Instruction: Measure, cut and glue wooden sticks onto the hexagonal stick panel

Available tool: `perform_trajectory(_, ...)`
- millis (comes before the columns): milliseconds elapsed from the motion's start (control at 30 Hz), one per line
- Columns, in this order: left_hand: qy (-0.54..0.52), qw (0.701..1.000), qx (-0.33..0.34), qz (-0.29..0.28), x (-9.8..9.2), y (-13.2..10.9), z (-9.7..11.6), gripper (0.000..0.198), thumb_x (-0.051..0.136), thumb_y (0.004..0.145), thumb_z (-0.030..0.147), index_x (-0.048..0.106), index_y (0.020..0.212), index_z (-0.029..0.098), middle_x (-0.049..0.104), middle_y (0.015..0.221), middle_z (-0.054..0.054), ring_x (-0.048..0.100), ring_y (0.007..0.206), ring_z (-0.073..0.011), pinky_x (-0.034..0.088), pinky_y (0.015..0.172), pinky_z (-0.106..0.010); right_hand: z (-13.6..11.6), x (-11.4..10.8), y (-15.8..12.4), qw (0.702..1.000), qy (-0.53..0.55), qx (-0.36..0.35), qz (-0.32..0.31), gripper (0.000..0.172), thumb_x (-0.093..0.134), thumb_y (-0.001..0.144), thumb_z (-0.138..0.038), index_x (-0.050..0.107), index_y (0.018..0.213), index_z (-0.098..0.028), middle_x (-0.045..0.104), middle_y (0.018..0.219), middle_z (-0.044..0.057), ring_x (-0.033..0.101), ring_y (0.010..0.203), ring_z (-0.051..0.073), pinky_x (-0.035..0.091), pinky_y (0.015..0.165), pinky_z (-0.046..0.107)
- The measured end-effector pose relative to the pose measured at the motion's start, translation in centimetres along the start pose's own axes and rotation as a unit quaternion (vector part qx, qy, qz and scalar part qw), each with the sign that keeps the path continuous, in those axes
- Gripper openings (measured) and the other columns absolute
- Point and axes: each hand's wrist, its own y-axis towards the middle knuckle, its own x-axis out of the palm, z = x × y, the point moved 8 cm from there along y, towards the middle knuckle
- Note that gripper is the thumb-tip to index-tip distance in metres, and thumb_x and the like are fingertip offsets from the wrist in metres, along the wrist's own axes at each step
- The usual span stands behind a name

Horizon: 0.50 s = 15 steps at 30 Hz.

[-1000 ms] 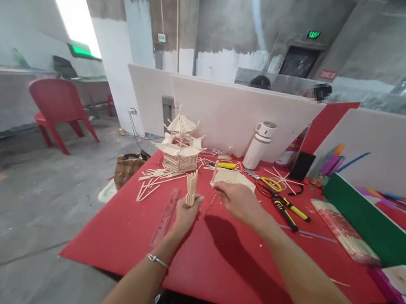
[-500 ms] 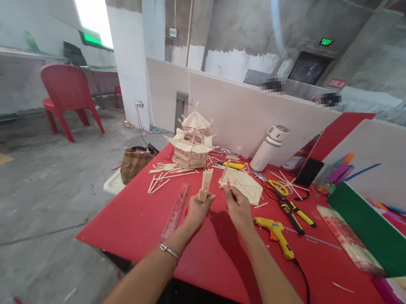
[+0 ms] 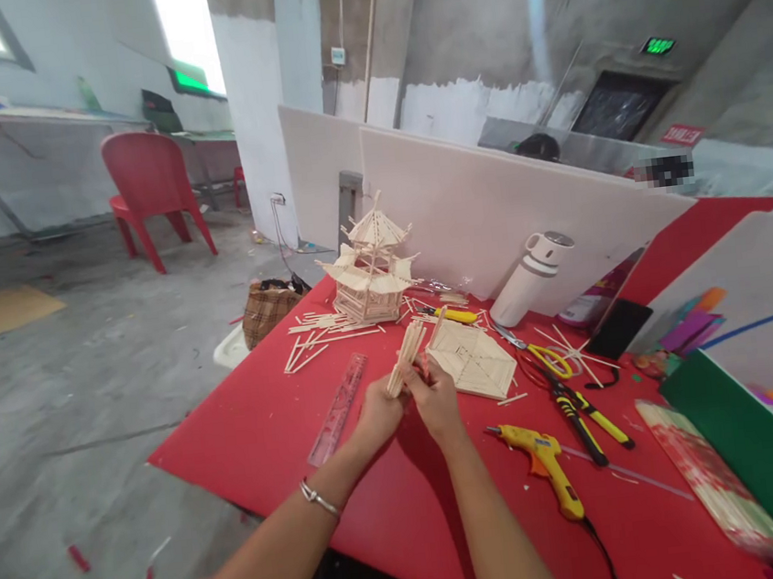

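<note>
Over the red table (image 3: 250, 433), my left hand (image 3: 377, 412) is closed around a bundle of thin wooden sticks (image 3: 406, 357) that points up and away from me. My right hand (image 3: 434, 399) is pressed against it from the right, fingers pinched on the same sticks. Just beyond the hands lies a flat hexagonal stick panel (image 3: 471, 360). Farther back stands a wooden stick pagoda model (image 3: 370, 264) with loose sticks (image 3: 315, 341) scattered beside it.
A clear pink ruler (image 3: 338, 409) lies left of my hands. To the right are a yellow glue gun (image 3: 543, 459), yellow-handled pliers (image 3: 582, 407), scissors (image 3: 538, 353), a white flask (image 3: 532, 278) and a phone (image 3: 617, 328). White partition boards (image 3: 487, 196) back the table. A red chair (image 3: 153, 190) stands far left.
My right hand has moved left to meet my left hand on the stick bundle. The camera has shifted, and the glue gun has come into view.
</note>
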Motion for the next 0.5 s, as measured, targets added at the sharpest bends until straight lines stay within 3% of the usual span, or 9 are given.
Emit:
perform_trajectory(67, 0.053, 0.999, 0.002, -0.014, -0.4, -0.3, 1.1, 0.011, 0.067, 0.067, 0.022, 0.061, 0.071, 0.014, 0.059, 0.061, 0.001, 0.049, 0.055, -0.0105, 0.038, 0.052, -0.021, 1.6, 0.2, 0.6, 0.997, 0.045, 0.06, -0.002, 0.036, 0.066, 0.081, -0.054, 0.062, 0.073, -0.018, 0.055, 0.068, -0.002, 0.049, 0.064, 0.014, 0.042, 0.063, 0.026)
perform_trajectory(133, 0.091, 0.995, -0.018, -0.027, -1.2, -0.6, 1.9, 0.018, 0.068, 0.062, 0.016, 0.06, 0.079, 0.015, 0.06, 0.064, 0.002, 0.049, 0.054, -0.0104, 0.038, 0.05, -0.021, 3.2, 0.4, 1.0, 0.991, 0.063, 0.12, 0.011, 0.039, 0.068, 0.077, -0.056, 0.057, 0.066, -0.02, 0.048, 0.058, -0.005, 0.043, 0.056, 0.012, 0.038, 0.057, 0.025)
perform_trajectory(267, 0.193, 0.976, -0.097, -0.024, -4.4, -0.7, 2.5, 0.02, 0.07, 0.059, 0.018, 0.056, 0.073, 0.019, 0.055, 0.054, 0.005, 0.048, 0.045, -0.0104, 0.033, 0.042, -0.02, 5.0, 1.6, 1.0, 0.981, 0.036, 0.191, 0.009, 0.046, 0.067, 0.075, -0.06, 0.048, 0.058, -0.022, 0.031, 0.046, -0.009, 0.029, 0.047, 0.011, 0.026, 0.048, 0.025)
perform_trajectory(400, 0.2, 0.966, -0.161, -0.028, -6.8, -0.8, 3.3, 0.018, 0.07, 0.061, 0.018, 0.058, 0.075, 0.018, 0.059, 0.052, 0.002, 0.054, 0.043, -0.0123, 0.037, 0.041, -0.02, 5.0, 3.5, 1.1, 0.981, 0.036, 0.184, -0.043, 0.048, 0.063, 0.077, -0.064, 0.059, 0.064, -0.018, 0.047, 0.053, -0.005, 0.037, 0.052, 0.01, 0.03, 0.051, 0.023)
perform_trajectory(500, 0.18, 0.949, -0.251, -0.064, -7.0, -1.6, 2.8, 0.019, 0.069, 0.067, 0.029, 0.053, 0.07, 0.018, 0.056, 0.047, 0.001, 0.052, 0.038, -0.0136, 0.038, 0.037, -0.022, 6.0, 3.5, 1.2, 0.974, 0.073, 0.215, -0.016, 0.045, 0.068, 0.073, -0.061, 0.061, 0.067, -0.017, 0.046, 0.052, -0.006, 0.032, 0.047, 0.008, 0.025, 0.046, 0.022)
